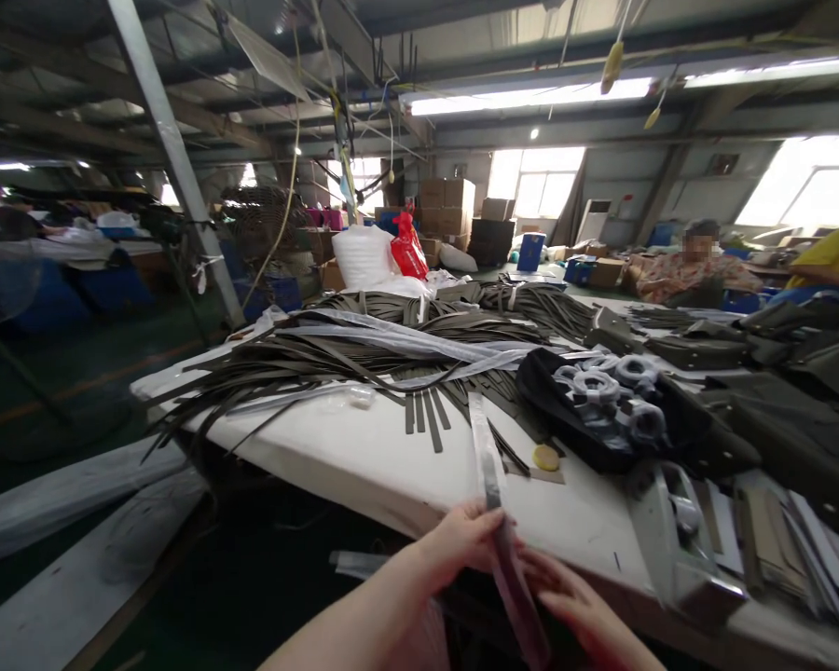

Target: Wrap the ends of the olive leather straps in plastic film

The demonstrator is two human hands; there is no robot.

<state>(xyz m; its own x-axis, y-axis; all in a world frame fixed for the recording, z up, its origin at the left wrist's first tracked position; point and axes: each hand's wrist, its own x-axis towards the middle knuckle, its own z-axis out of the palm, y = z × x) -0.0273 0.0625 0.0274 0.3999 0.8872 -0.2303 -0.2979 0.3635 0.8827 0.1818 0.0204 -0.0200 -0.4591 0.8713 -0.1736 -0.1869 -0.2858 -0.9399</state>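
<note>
My left hand (472, 536) is closed on a dark strap in a clear plastic sleeve (521, 601), thumb on top, at the table's front edge. The sleeve's far end reaches onto the white tabletop (391, 466), while its near end hangs down toward me. Beside it, my right hand (566, 596) has its thumb apart from the fingers, whose tips are close to the strap's right edge; whether they touch it I cannot tell. Just beyond are loose dark straps (426, 417) and a small yellow round object (546, 457).
A large pile of dark straps (308, 349) covers the table's far left. To the right are a black bag (542, 382) holding rolls of clear plastic (601, 387), a tape dispenser (678, 540) and dark bags (804, 419). Two people are at the far right.
</note>
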